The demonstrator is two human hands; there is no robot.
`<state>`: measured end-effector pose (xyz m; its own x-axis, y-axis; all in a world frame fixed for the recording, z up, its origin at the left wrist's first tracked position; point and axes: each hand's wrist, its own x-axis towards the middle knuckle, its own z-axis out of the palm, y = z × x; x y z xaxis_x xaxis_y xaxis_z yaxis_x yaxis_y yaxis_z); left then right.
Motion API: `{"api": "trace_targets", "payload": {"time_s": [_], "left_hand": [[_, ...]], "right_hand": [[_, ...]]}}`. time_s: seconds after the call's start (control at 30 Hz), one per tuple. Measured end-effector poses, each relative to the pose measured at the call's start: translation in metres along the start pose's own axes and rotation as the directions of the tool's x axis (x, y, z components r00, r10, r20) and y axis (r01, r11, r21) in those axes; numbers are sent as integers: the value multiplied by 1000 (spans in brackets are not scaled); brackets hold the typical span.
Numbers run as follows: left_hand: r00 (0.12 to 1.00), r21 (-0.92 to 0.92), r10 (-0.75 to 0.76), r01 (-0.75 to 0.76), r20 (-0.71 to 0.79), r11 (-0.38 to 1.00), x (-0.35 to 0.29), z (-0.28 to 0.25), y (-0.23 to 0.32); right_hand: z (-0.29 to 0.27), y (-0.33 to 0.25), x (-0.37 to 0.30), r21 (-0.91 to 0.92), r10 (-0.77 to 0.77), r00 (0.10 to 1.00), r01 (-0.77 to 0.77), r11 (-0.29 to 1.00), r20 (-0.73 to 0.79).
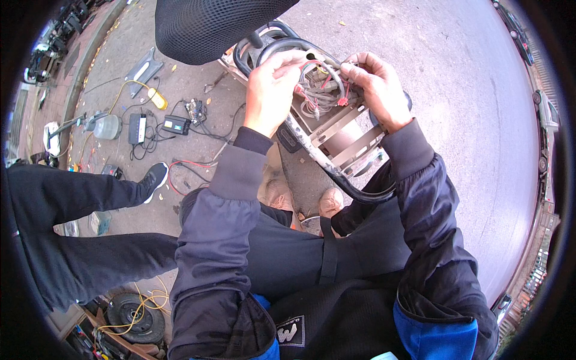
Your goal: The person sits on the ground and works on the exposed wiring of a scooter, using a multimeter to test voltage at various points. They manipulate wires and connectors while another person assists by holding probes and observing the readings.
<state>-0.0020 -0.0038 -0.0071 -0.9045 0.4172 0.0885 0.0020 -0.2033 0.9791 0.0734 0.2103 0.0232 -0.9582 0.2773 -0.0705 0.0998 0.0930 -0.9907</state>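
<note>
So the wiring job is looking only partway there: the wire bundle [321, 90] is hanging loose out of the open metal frame [336, 129], red and white leads tangled, nothing tucked back in or covered yet as far as I can see. It's sitting up at the far middle, right under the black seat [210, 27]. The left hand [271, 90] is pinching down on the wires, and the right hand [378, 87] is gripping the bundle's far right end. Chargers and cables [159, 126] are lying on the pavement [456, 120] off to the left, beside another person's leg [78, 192].
</note>
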Motion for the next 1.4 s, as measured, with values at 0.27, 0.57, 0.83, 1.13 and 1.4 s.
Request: {"api": "trace_targets", "payload": {"time_s": [0.27,0.57,0.83,1.13,1.4], "left_hand": [[895,550,447,-374,1,747,-27,12,19],[899,613,421,-399,116,682,-24,34,10],[825,690,523,-507,214,517,-19,37,-1],[937,595,342,-317,73,739,-19,29,6],[756,777,622,-512,205,366,-54,42,31]], "right_hand": [[2,-2,0,2,21,998,-20,1000,-52],[-10,-9,-9,328,70,984,-120,937,162],[-21,-13,-32,426,49,979,-130,895,196],[-16,-11,-38,389,57,977,-135,911,205],[-15,-3,-51,386,60,987,-114,915,149]]}}
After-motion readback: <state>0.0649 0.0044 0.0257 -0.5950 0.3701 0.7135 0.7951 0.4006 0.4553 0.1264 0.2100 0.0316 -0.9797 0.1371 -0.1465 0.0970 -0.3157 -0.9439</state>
